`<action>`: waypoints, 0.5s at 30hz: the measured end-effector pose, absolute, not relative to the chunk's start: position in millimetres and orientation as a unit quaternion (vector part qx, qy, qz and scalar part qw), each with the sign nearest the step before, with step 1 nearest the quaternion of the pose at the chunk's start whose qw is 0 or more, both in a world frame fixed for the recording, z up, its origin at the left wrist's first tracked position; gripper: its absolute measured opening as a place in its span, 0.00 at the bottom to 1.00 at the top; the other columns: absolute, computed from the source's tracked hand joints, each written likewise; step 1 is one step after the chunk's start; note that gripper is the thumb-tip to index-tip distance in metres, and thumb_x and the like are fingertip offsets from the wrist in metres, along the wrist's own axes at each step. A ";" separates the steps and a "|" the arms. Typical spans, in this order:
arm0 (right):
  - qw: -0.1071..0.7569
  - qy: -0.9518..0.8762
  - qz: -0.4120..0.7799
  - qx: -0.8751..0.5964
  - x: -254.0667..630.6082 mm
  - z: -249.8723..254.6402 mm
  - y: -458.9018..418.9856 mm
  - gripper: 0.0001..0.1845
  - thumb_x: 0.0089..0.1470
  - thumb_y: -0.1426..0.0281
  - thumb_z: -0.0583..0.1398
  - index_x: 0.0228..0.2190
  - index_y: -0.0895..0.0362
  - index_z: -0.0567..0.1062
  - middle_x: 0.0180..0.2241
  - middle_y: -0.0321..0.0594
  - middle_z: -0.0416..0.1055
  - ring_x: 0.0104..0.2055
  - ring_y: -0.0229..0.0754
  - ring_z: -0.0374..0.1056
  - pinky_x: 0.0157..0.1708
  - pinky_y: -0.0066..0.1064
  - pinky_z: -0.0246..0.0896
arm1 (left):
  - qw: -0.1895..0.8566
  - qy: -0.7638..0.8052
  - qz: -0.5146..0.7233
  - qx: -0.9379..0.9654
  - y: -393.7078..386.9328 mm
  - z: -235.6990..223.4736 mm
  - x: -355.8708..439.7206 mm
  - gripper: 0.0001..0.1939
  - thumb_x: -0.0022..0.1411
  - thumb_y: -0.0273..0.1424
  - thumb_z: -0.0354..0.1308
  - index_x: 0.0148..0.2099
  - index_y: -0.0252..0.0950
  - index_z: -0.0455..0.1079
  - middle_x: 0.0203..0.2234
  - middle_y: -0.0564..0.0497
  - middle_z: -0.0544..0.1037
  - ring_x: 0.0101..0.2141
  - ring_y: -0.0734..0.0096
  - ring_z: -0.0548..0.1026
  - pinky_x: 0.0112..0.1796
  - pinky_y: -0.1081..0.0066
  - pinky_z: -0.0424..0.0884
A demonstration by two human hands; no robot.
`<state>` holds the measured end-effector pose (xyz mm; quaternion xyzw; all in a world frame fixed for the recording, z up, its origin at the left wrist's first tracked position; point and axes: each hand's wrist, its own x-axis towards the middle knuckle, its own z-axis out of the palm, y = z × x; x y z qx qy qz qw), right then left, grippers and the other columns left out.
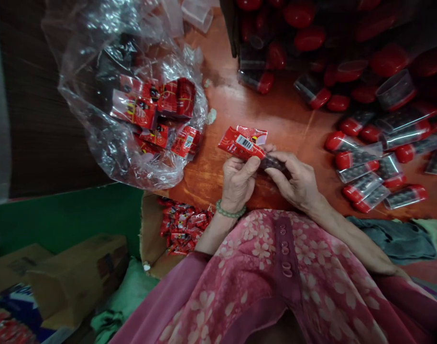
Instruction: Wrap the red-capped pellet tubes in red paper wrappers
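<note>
My left hand, with a green bead bracelet at its wrist, pinches a red printed wrapper sleeve that bears a barcode. Just behind it shows a second red printed piece; whether it is separate I cannot tell. My right hand grips a small clear tube with dark contents. One end of this tube meets the sleeve's right end, and the fingers hide part of the join. Both hands are close together above the orange-brown table.
On the left lies a clear plastic bag with stacks of red sleeves. Several red-capped clear tubes are piled at right. A cardboard box holding red-wrapped pieces stands below the table edge.
</note>
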<state>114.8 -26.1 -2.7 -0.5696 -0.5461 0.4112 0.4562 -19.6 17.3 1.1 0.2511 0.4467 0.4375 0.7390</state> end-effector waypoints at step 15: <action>0.463 -0.359 0.642 -0.495 120.1 -2.0 -15.4 0.25 0.54 0.50 0.67 0.44 0.55 0.74 0.24 0.30 0.74 0.23 0.33 0.71 0.25 0.26 0.68 | 0.767 0.427 0.410 0.245 15.3 4.7 -13.6 0.25 0.49 0.53 0.72 0.39 0.38 0.80 0.45 0.44 0.84 0.47 0.56 0.81 0.35 0.68 0.79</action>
